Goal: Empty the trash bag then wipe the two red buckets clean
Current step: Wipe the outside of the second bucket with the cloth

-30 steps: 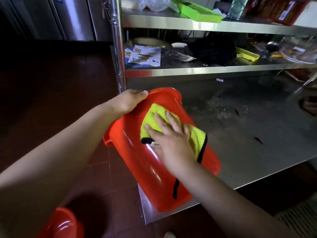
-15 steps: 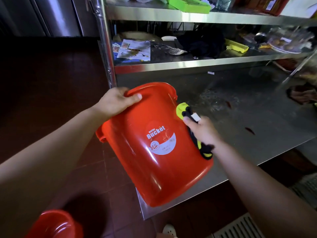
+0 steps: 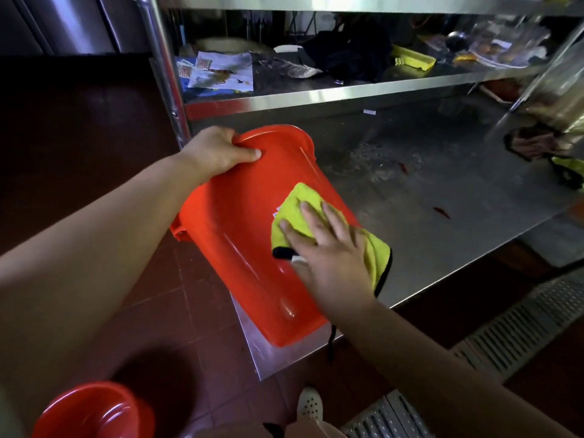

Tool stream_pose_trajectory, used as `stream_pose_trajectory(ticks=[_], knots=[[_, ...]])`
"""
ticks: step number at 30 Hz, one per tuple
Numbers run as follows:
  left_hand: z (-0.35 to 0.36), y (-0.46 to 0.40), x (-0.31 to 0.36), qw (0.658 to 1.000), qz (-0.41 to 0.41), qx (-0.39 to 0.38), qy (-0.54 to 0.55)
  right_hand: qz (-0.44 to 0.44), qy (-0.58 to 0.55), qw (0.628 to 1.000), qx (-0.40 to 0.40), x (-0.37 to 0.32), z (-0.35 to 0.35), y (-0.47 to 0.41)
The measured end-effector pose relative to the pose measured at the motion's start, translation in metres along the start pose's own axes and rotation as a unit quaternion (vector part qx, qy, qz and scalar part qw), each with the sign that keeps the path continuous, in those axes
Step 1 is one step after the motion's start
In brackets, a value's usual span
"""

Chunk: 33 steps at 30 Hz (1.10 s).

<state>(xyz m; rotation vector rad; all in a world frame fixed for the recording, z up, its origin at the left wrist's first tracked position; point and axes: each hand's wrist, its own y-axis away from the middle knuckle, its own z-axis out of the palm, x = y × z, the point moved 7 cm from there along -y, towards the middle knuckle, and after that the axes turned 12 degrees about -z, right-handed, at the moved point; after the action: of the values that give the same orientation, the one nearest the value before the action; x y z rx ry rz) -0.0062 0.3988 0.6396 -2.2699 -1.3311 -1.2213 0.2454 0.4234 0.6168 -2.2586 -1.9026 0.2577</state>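
Observation:
A red bucket [image 3: 240, 222] lies tilted on its side at the left corner of the steel table [image 3: 442, 222], its rim pointing away from me. My left hand [image 3: 218, 151] grips the rim, thumb on the outer wall. My right hand [image 3: 328, 251] presses a yellow cloth with black trim [image 3: 295, 210] flat against the bucket's outer wall, fingers spread and straight. The cloth covers most of the white label. A second red bucket [image 3: 94, 412] stands on the floor at the bottom left, only partly in view.
A steel shelf [image 3: 316, 96] runs above the table's back with papers [image 3: 221, 71], dark cloth and a yellow tray [image 3: 410, 60] on it. Another person's hand with a cloth [image 3: 537, 143] is at the far right. A floor drain grate [image 3: 505, 336] lies right of my shoe [image 3: 309, 404].
My right hand moved from the bucket's right side, where it held the bunched cloth, back onto the outer wall with the cloth spread flat over the label. My left hand kept its grip on the rim.

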Motion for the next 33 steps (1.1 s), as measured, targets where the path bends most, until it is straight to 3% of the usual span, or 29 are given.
stream_pose_trajectory(ticks=[5, 8, 12, 17, 22, 25, 28, 33], knots=[[0.016, -0.011, 0.026, 0.999, -0.009, -0.014, -0.034, -0.138, 0.121, 0.983, -0.007, -0.048, 0.020, 0.038], [0.016, -0.009, 0.036, 0.995, 0.023, 0.031, -0.091, -0.179, 0.114, 0.977, 0.021, -0.040, 0.016, 0.042], [0.010, -0.002, 0.008, 0.999, 0.007, 0.037, -0.013, -0.100, 0.062, 0.993, 0.027, -0.008, 0.000, 0.030], [-0.009, 0.024, -0.047, 0.991, 0.002, 0.056, 0.119, 0.016, -0.108, 0.989, 0.096, 0.044, -0.008, 0.015], [-0.021, 0.057, -0.101, 0.971, -0.023, 0.100, 0.214, 0.175, -0.337, 0.921, 0.085, 0.093, 0.006, -0.003], [-0.021, 0.071, -0.114, 0.960, -0.019, 0.106, 0.258, 0.243, -0.381, 0.891, 0.049, 0.105, 0.008, -0.008], [-0.020, 0.081, -0.123, 0.951, -0.025, 0.097, 0.291, 0.213, -0.324, 0.920, 0.048, 0.091, -0.001, -0.013], [-0.026, 0.091, -0.116, 0.955, -0.009, 0.054, 0.291, 0.039, -0.106, 0.993, 0.014, 0.016, -0.010, -0.031]])
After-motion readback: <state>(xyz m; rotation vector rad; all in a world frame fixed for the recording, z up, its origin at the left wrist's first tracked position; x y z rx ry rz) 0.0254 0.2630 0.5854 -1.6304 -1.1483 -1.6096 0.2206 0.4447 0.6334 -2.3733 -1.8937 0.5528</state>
